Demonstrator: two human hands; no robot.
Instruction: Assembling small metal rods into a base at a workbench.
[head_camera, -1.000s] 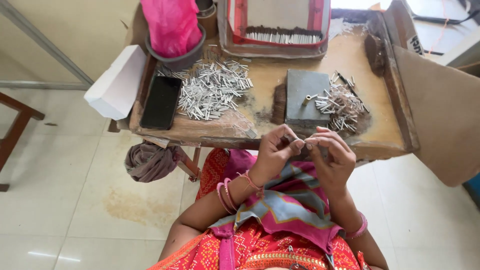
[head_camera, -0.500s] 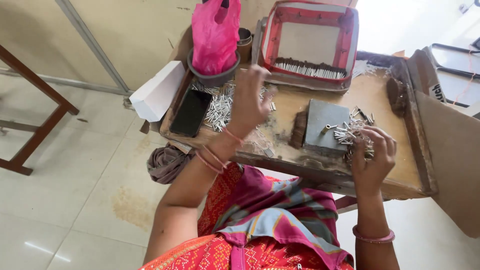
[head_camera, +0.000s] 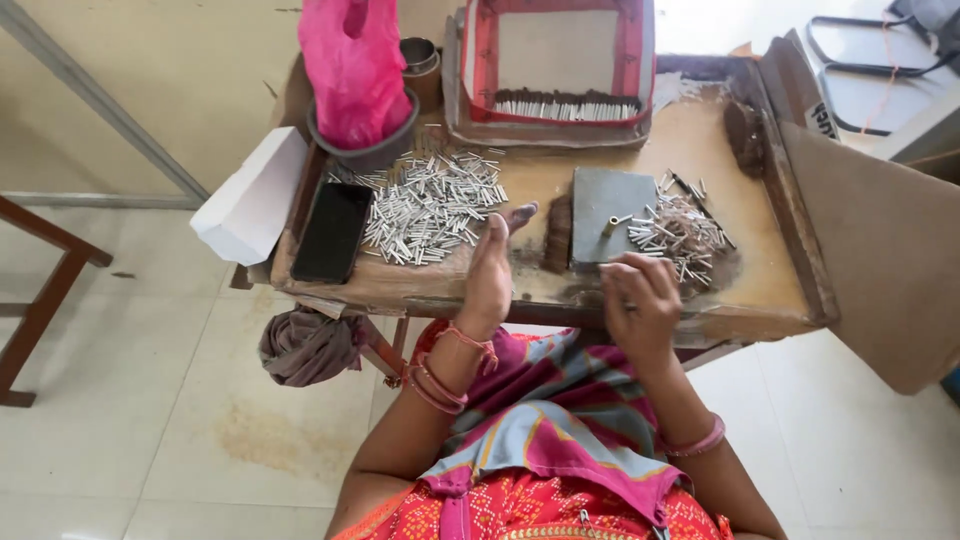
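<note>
My left hand (head_camera: 492, 268) hovers over the wooden work table (head_camera: 560, 285), fingers together and stretched toward a heap of small silvery tubes (head_camera: 430, 205); nothing shows in it. My right hand (head_camera: 640, 300) rests at the table's front edge, fingers curled, just below a second, looser heap of tubes (head_camera: 678, 232). Whether it holds a tube I cannot tell. A grey stone slab (head_camera: 610, 205) with one small tube on it lies between the hands.
A black phone (head_camera: 330, 232) and a white box (head_camera: 250, 195) sit at the left edge. A pink bag in a dark bowl (head_camera: 355, 75) and a red-rimmed tray of packed tubes (head_camera: 565, 105) stand at the back. Cloth hangs under the table.
My left hand has pulled back from over the left heap toward the front edge. My right hand has come off the right heap toward me. The view has shifted.
</note>
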